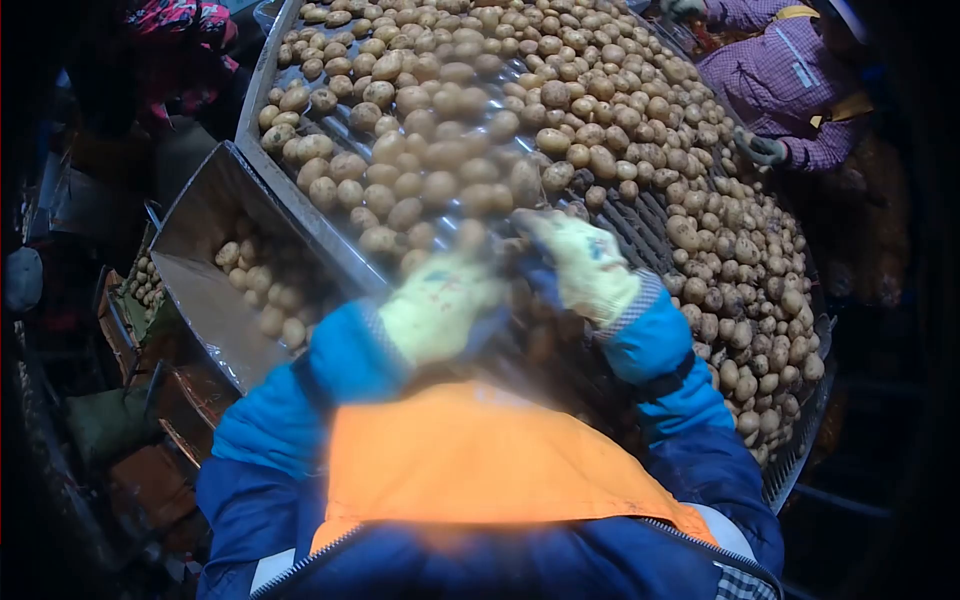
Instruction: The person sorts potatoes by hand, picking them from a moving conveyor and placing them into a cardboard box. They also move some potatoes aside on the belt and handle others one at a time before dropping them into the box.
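Potatoes cover a slatted metal table in front of me. My left hand, in a pale yellow glove, is over the near part of the table, beside potatoes; blur hides its fingers and anything in them. To its right, my right hand, in a matching glove with dark marks, reaches to the potatoes at the middle. Its fingers are bent and partly hidden, so whether it holds anything is unclear. A few dim potatoes lie between the two hands.
A cardboard-coloured bin with potatoes stands left of the table's raised metal edge. At the upper right, a person in a checked sleeve has a gloved hand at the potatoes. Another person in patterned clothing is at upper left.
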A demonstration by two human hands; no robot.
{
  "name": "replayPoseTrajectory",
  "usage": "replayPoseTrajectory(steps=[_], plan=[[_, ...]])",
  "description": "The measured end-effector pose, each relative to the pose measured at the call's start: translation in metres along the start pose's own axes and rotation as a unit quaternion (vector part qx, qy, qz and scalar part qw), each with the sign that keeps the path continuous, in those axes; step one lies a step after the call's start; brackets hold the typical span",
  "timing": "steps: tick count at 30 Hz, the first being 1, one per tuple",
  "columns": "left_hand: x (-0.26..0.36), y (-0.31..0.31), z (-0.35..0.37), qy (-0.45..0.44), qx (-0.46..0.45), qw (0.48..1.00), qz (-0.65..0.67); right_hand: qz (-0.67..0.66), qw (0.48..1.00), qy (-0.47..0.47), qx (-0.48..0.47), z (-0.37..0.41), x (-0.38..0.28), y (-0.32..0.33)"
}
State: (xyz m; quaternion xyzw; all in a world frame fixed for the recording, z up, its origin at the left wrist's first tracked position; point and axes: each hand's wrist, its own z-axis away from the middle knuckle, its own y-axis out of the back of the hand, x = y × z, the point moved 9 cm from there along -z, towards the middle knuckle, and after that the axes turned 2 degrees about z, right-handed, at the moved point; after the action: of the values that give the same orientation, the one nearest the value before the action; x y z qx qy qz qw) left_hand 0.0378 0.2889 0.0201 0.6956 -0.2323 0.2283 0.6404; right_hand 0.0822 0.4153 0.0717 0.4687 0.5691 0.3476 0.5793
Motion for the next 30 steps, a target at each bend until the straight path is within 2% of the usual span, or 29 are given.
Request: replayPoseTrajectory(steps=[1,2,5,6,7,9,10,11,13,14,16,17,18,20,22,23,24,25,26,27,28,29,30], plan=[[0.000,-0.004,0.006,0.009,-0.058,0.996,0.070,0.027,0.998,0.001,-0.057,-0.016,-0.014,-0.012],[0.013,0.016,0.011,-0.031,0.039,0.997,0.062,0.037,0.998,0.053,-0.026,-0.025,-0.026,-0.024],[-0.005,0.044,0.023,0.083,0.081,0.977,0.177,0.048,0.990,0.025,-0.131,-0.030,-0.024,-0.042],[-0.013,0.059,0.036,0.130,0.167,0.962,0.175,0.061,0.983,0.008,-0.172,-0.031,-0.023,-0.043],[-0.028,0.066,0.048,0.233,0.186,0.922,0.247,0.064,0.987,0.024,-0.147,-0.026,-0.019,-0.043],[-0.059,0.061,0.067,0.286,0.284,0.857,0.320,0.071,0.991,0.055,-0.100,-0.010,-0.008,-0.045],[-0.066,0.064,0.070,0.287,0.279,0.859,0.320,0.024,0.982,-0.014,-0.185,-0.006,0.005,-0.059],[-0.069,0.060,0.071,0.342,0.254,0.805,0.412,0.004,0.987,-0.017,-0.162,-0.005,0.009,-0.058],[-0.066,0.042,0.061,0.374,0.204,0.694,0.581,-0.037,0.993,-0.023,-0.112,-0.001,0.022,-0.058],[-0.060,0.033,0.051,0.343,0.182,0.650,0.654,-0.105,0.987,-0.083,-0.093,-0.004,0.019,-0.052],[-0.048,0.013,0.032,0.273,0.132,0.546,0.781,-0.185,0.973,-0.088,-0.110,-0.017,-0.001,-0.039],[-0.045,0.009,0.023,0.236,0.111,0.540,0.800,-0.226,0.963,-0.090,-0.117,-0.022,-0.007,-0.034],[-0.041,0.005,0.017,0.198,0.091,0.533,0.818,-0.322,0.936,-0.086,-0.109,-0.026,-0.011,-0.029],[-0.035,0.001,0.009,0.119,0.058,0.506,0.852,-0.295,0.946,-0.131,-0.016,-0.039,0.014,-0.009],[-0.032,0.003,0.011,0.041,0.039,0.455,0.889,-0.179,0.974,-0.136,0.027,-0.061,0.052,0.003],[-0.042,-0.005,0.013,0.141,0.044,0.440,0.885,-0.074,0.990,-0.119,0.023,-0.073,0.077,-0.003],[-0.051,-0.011,0.018,0.240,0.053,0.415,0.876,-0.068,0.992,-0.110,-0.006,-0.083,0.089,-0.022],[-0.056,0.002,0.020,0.270,0.089,0.471,0.835,-0.059,0.992,-0.102,-0.035,-0.090,0.095,-0.037],[-0.060,0.015,0.022,0.296,0.125,0.525,0.788,0.100,0.994,-0.045,0.003,-0.089,0.075,-0.035],[-0.070,0.027,0.024,0.320,0.162,0.576,0.735,0.131,0.990,-0.044,-0.013,-0.081,0.061,-0.038],[-0.074,0.053,0.019,0.290,0.177,0.705,0.622,0.124,0.992,-0.031,-0.005,-0.071,0.049,-0.036],[-0.077,0.080,0.016,0.272,0.202,0.809,0.481,0.116,0.993,-0.020,0.003,-0.061,0.040,-0.034],[-0.091,0.088,0.012,0.307,0.216,0.827,0.418,0.024,0.998,-0.015,-0.055,-0.053,0.039,-0.039]])
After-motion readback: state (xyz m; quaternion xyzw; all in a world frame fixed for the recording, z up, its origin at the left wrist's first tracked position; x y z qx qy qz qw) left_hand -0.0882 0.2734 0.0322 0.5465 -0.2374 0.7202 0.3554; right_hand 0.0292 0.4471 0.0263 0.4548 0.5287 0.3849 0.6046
